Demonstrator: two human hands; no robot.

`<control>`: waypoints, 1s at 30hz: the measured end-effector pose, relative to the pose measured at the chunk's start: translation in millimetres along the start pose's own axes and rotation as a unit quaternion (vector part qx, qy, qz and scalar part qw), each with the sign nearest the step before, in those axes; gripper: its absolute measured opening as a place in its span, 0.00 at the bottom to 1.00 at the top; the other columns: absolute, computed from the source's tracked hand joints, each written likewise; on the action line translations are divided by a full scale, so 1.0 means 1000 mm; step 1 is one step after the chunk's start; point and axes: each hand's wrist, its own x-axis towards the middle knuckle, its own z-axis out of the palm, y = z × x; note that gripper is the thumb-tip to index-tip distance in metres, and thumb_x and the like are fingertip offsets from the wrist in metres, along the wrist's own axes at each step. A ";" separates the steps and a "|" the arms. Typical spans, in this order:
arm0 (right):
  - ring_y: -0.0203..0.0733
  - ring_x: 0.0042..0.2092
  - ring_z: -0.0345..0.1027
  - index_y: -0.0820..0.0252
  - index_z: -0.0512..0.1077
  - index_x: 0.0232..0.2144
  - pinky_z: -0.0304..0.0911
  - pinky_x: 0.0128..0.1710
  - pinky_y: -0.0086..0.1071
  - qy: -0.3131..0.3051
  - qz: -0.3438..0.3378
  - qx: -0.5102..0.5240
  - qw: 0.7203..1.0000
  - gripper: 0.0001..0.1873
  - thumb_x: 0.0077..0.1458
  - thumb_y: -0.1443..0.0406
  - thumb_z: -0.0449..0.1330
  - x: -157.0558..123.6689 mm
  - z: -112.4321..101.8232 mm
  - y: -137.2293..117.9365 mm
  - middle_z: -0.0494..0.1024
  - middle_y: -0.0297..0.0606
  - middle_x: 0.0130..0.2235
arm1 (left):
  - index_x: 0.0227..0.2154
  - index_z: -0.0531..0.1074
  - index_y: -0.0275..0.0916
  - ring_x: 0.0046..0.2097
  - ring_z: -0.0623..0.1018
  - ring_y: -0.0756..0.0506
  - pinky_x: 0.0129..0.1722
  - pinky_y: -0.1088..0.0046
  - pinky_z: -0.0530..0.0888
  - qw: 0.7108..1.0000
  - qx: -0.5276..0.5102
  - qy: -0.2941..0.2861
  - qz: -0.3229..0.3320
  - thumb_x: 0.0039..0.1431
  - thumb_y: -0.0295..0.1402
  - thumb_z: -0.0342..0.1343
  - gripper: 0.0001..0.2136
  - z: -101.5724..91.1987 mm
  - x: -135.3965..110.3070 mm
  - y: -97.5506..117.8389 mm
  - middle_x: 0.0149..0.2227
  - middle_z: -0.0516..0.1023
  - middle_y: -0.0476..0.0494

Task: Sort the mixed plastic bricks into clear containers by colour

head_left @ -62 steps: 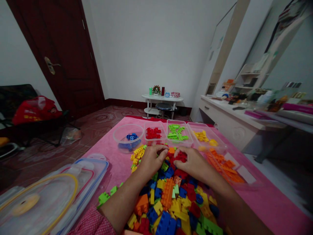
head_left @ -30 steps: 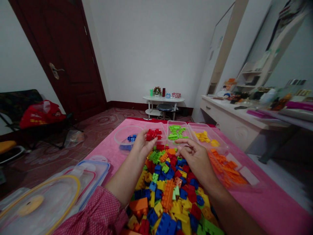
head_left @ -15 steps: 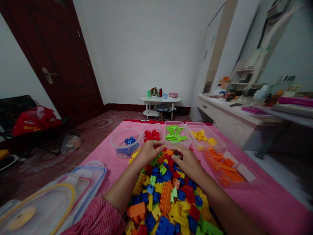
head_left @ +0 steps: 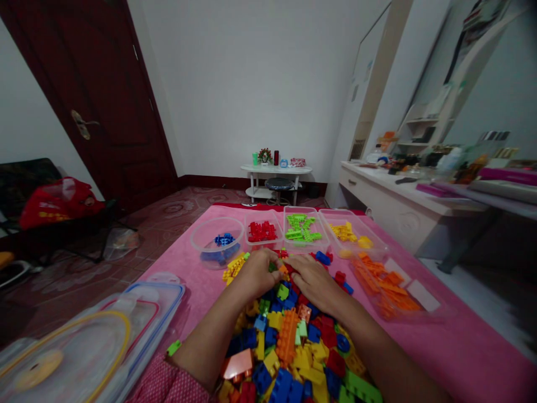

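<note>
Building bricks point(head_left: 286, 336) look light and stiff, so I'd pinch the sides. They're heaped under my curled left hand point(head_left: 260, 274) and flatter right hand point(head_left: 312, 280), can't tell if the fingers point(head_left: 295, 261) are clamped on any, with clear tubs point(head_left: 369, 230) just beyond on pink cloth point(head_left: 453, 341).

L hand point(head_left: 260, 274) curled, R hand point(head_left: 312, 280) flatter, palm dn, just beside it; both forearms point(head_left: 222, 330) angled fwd & inward
</note>
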 end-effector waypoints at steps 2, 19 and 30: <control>0.46 0.50 0.62 0.59 0.72 0.47 0.56 0.52 0.39 0.006 0.020 -0.017 1.000 0.17 0.55 0.67 0.51 -0.001 -0.005 0.001 0.73 0.43 0.46 | 0.26 0.74 0.36 0.32 0.73 0.48 0.34 0.75 0.67 0.999 -0.048 0.006 -0.010 0.44 0.28 0.56 0.05 -0.001 0.000 -0.001 0.28 0.76 0.48; 0.34 0.25 0.62 0.61 0.72 0.28 0.54 0.24 0.25 0.071 0.140 0.179 0.971 0.10 0.44 0.72 0.51 -0.005 -0.043 -0.003 0.70 0.31 0.23 | 0.25 0.67 0.35 0.20 0.67 0.54 0.20 0.78 0.65 0.908 -0.401 -0.028 -0.118 0.45 0.43 0.59 0.14 -0.001 0.000 0.009 0.19 0.67 0.53; 0.29 0.18 0.57 0.57 0.68 0.42 0.54 0.16 0.23 0.002 0.145 0.419 0.896 0.18 0.46 0.66 0.58 -0.012 -0.030 -0.036 0.65 0.25 0.21 | 0.24 0.68 0.34 0.20 0.69 0.54 0.21 0.80 0.64 0.892 -0.435 -0.084 -0.092 0.40 0.44 0.65 0.18 -0.003 -0.005 0.015 0.20 0.71 0.50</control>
